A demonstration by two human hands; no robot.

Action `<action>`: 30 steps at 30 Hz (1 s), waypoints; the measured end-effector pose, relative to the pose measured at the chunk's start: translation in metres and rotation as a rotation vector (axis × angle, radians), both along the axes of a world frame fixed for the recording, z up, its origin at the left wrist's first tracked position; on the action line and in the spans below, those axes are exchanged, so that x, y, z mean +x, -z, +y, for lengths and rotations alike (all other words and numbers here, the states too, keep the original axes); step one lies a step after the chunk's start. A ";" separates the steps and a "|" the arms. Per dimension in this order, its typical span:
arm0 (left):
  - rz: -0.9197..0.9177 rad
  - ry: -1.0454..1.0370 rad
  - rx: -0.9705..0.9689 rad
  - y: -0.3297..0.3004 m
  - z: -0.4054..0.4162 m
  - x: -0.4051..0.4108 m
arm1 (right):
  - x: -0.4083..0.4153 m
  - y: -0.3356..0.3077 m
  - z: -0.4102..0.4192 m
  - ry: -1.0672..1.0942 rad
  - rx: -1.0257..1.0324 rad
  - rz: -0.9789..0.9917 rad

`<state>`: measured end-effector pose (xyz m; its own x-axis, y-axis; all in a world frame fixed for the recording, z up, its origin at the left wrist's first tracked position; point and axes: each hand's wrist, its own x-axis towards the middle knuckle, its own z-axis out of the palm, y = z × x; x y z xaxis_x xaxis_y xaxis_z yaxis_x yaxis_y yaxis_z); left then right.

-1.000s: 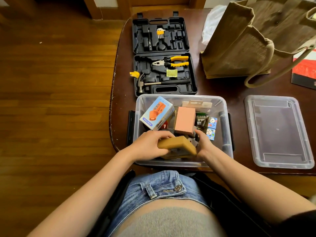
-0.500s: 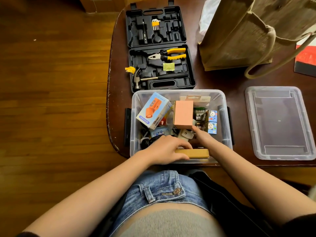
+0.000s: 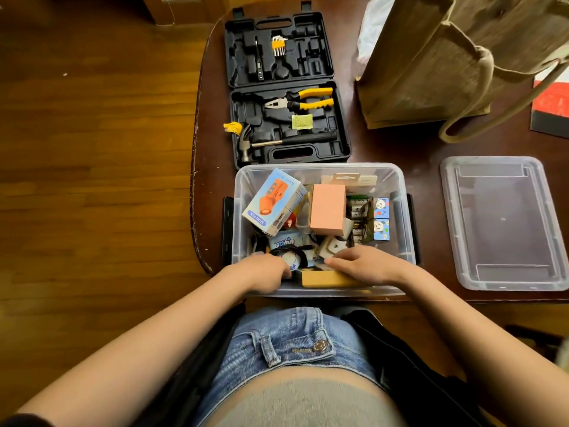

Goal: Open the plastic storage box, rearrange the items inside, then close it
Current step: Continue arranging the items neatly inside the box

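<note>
Storage box [image 3: 397, 180]: we see it open on the dark table [image 3: 400, 146], crammed with small items.
Lid [image 3: 505, 223]: lies flat to the right, apart from the box.
Tan box [image 3: 323, 278]: on edge against the near wall, between our hands.
Left hand [image 3: 268, 271]: fingers curled down beside the tan box's left end; we cannot tell if it grips.
Right hand [image 3: 366, 263]: fingers extended flat, resting on the tan box's right part.

Clear box [image 3: 397, 192] open at bench edge, crammed with cartons, tan box [image 3: 326, 278] flat against near wall, lid [image 3: 505, 223] lying right
</note>
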<state>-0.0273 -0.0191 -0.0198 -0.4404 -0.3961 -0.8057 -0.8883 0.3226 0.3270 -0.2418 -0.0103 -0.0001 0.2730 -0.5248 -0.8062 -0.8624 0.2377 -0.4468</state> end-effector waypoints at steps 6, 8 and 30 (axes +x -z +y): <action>-0.299 0.493 -0.065 -0.003 -0.011 -0.023 | 0.008 -0.002 -0.001 -0.140 0.114 -0.119; -0.394 0.597 -0.091 0.000 -0.011 -0.029 | 0.008 -0.001 -0.004 -0.164 0.099 -0.117; -0.099 0.002 -0.333 0.001 -0.004 -0.016 | 0.011 0.018 -0.008 -0.206 0.050 -0.115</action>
